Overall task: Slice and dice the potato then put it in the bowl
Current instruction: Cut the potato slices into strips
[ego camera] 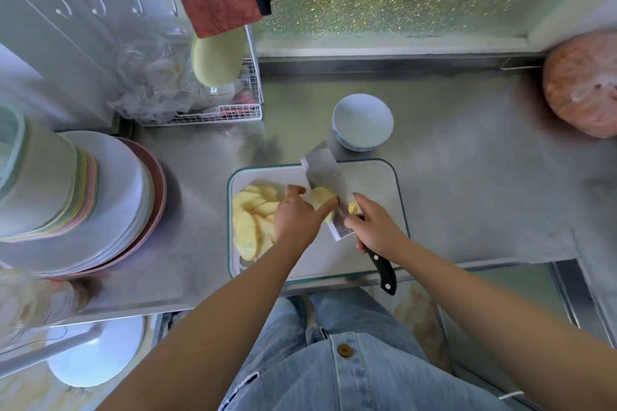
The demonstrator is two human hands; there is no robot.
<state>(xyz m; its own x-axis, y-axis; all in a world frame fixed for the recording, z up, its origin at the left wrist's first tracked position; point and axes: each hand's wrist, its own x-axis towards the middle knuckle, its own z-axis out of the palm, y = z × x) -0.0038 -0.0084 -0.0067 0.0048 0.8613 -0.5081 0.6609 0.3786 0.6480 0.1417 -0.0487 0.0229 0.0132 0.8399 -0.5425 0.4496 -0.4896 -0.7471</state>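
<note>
On the left half of the cutting board [367,183] lies a fan of potato slices [253,220], and just right of them, at the board's middle, the left hand [297,217] curls its fingers [295,191] over the uncut potato end [322,198], pinning it down. The cleaver [325,173] stands against that piece's right side, its long axis running from the board's near edge towards its far edge, and the right hand [377,227] is wrapped tight round the handle, so the next cut likely falls close to the holding fingers. Beyond the board's far edge the bowl [362,122] sits on the steel table [467,160], with no potato visible in it.
</note>
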